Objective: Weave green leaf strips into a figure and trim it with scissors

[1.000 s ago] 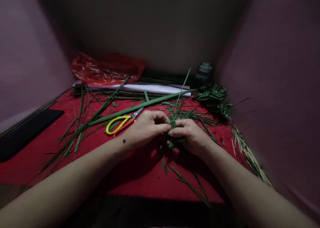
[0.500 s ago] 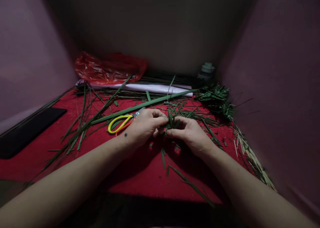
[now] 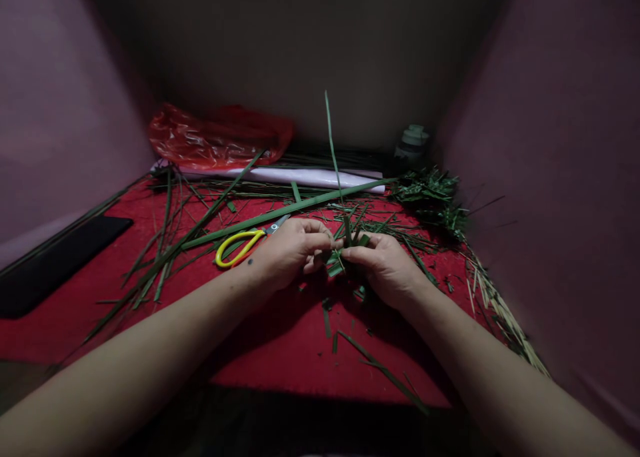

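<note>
Both hands meet over the middle of the red-covered table (image 3: 280,357), pinching a small bundle of folded green leaf strips (image 3: 338,265). My left hand (image 3: 303,247) is closed, thumb and forefinger at the bundle's left side; exactly which strip it grips is partly hidden. My right hand (image 3: 383,263) is closed on the bundle, with strip ends poking out above and below its thumb. A thin pale strip (image 3: 330,137) stands up from between the hands. Beside my left wrist lie scissors (image 3: 241,249) with yellow and red handles, partly covered by the hand.
Long green leaf blades (image 3: 280,211) and loose cuttings lie across the table. At the back are a red plastic bag (image 3: 220,137), a white roll (image 3: 310,177) and a bottle (image 3: 413,142). Dark green foliage (image 3: 430,197) lies right, a flat black object (image 3: 65,263) left. Pink walls flank the table.
The thin strip now rises much higher above the hands. The leaf bundle has turned, showing more folded ends, and my right hand has shifted slightly. The scissors have not moved.
</note>
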A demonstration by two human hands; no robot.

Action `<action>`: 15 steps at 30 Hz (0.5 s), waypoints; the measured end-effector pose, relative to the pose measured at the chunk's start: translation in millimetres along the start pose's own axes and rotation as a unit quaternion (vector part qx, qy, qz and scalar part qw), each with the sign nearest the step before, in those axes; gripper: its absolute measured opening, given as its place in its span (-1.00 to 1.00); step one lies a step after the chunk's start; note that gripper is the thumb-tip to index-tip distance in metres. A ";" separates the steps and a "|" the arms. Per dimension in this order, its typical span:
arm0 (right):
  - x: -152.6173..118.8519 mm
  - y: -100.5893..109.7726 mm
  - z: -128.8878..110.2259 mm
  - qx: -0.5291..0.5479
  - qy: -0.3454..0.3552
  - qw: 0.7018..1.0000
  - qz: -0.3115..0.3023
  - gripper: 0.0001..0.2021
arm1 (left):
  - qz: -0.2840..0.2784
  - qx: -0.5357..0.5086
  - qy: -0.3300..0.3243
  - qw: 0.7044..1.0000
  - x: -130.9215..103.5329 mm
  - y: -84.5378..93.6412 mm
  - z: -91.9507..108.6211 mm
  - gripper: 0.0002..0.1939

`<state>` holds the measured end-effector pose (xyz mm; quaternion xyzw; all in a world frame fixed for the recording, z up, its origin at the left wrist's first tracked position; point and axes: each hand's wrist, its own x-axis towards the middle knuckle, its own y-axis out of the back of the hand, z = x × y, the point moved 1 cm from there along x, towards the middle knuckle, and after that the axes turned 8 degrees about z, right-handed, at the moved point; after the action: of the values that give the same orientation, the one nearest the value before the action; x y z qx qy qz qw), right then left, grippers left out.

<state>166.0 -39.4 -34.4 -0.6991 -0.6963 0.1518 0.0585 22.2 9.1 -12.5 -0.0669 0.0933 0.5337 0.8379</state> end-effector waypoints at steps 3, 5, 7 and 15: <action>0.9 -0.3 0.5 -0.004 -0.002 1.000 0.011 -0.85 | -0.004 -0.004 0.010 1.000 -0.8 -1.7 0.6 -0.84; 1.4 -0.1 0.7 -0.003 -0.004 1.000 0.021 -0.85 | -0.007 -0.004 0.009 1.000 -1.4 -2.6 0.8 -0.82; 1.9 0.3 1.1 -0.001 -0.004 1.000 0.031 -0.84 | -0.009 0.005 0.001 1.000 -2.0 -3.1 0.7 -0.81; 1.3 0.8 1.5 0.012 -0.002 0.999 0.045 -0.85 | 0.016 0.039 -0.019 0.999 -2.5 -1.1 1.5 -0.85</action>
<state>166.4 -38.3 -36.2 -0.7284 -0.6627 0.1637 0.0588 22.3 6.8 -10.4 -0.0227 0.0986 0.5441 0.8329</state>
